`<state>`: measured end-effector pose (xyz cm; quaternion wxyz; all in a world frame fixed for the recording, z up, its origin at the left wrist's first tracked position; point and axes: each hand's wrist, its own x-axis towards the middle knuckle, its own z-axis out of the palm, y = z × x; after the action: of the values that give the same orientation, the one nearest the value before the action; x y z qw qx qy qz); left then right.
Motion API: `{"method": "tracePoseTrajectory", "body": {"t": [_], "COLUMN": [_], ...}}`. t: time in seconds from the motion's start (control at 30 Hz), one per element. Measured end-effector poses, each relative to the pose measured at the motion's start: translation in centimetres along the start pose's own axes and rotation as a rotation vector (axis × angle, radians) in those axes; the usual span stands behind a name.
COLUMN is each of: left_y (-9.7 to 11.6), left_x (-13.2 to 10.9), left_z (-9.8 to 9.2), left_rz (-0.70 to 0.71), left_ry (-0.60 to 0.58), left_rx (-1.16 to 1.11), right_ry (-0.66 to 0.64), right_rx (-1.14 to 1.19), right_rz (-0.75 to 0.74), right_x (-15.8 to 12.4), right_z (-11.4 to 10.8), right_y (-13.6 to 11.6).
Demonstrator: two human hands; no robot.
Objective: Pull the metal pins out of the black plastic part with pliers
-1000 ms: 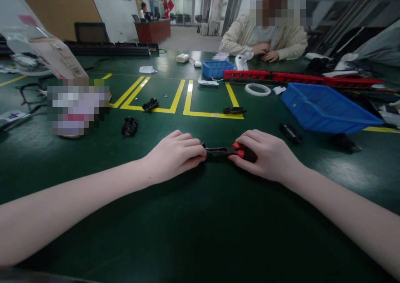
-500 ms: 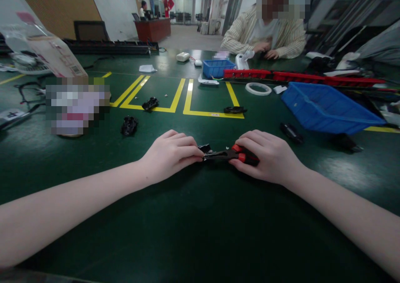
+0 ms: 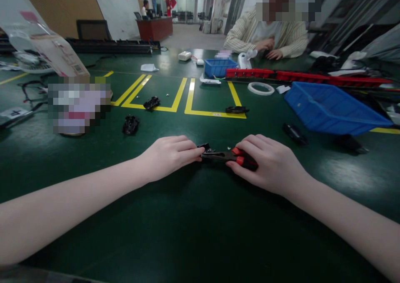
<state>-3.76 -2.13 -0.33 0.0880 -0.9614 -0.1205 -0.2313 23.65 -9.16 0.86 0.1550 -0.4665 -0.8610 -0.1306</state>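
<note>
My right hand (image 3: 265, 160) is closed around the red and black handles of a pair of pliers (image 3: 220, 155), whose jaws point left. Their tips reach the fingertips of my left hand (image 3: 173, 156). Those fingers are pinched together by a small black plastic part (image 3: 204, 147), and I cannot make out exactly what they grip at the plier tips. A tiny white bit (image 3: 229, 148) lies just behind the pliers. Black plastic parts lie farther off: one (image 3: 130, 125) beyond my left hand and another (image 3: 294, 133) beyond my right.
Yellow tape outlines (image 3: 215, 114) mark the green table, with black parts on them. A large blue bin (image 3: 336, 112) stands right, a roll of white tape (image 3: 261, 88) beside it. Red strips (image 3: 306, 77) lie behind. Across the table sits a person in a striped shirt (image 3: 237, 35).
My left hand has turned slightly and its knuckles sit lower. The pliers stay at its fingertips, their handles still in my right hand. The whole view has shifted a little.
</note>
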Motion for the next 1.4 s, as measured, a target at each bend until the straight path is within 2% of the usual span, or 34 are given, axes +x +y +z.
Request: {"method": "tracePoseTrajectory", "body": {"t": [0.1, 0.23, 0.37, 0.67, 0.9, 1.4], "left_y": [0.1, 0.2, 0.1, -0.1, -0.1, -0.1], "left_x": [0.0, 0.0, -0.3, -0.6, -0.6, -0.7], "left_z": [-0.2, -0.5, -0.6, -0.5, -0.4, -0.3], "left_rz": [0.051, 0.082, 0.038, -0.051, -0.051, -0.053], "left_ry": [-0.022, -0.037, -0.095, -0.139, -0.130, -0.113], "left_rx": [0.083, 0.082, 0.047, -0.065, -0.053, -0.026], "right_ry": [-0.038, -0.056, -0.043, -0.075, -0.086, -0.105], "right_rx": [0.025, 0.019, 0.011, 0.062, 0.060, -0.019], "right_rz": [0.033, 0.029, 0.028, 0.060, 0.096, 0.118], "right_x": [0.1, 0.2, 0.3, 0.4, 0.5, 0.6], "right_z": [-0.2, -0.5, -1.0, -1.1, -0.8, -1.1], "right_y": [-0.4, -0.2, 0.3, 0.1, -0.8, -0.9]}}
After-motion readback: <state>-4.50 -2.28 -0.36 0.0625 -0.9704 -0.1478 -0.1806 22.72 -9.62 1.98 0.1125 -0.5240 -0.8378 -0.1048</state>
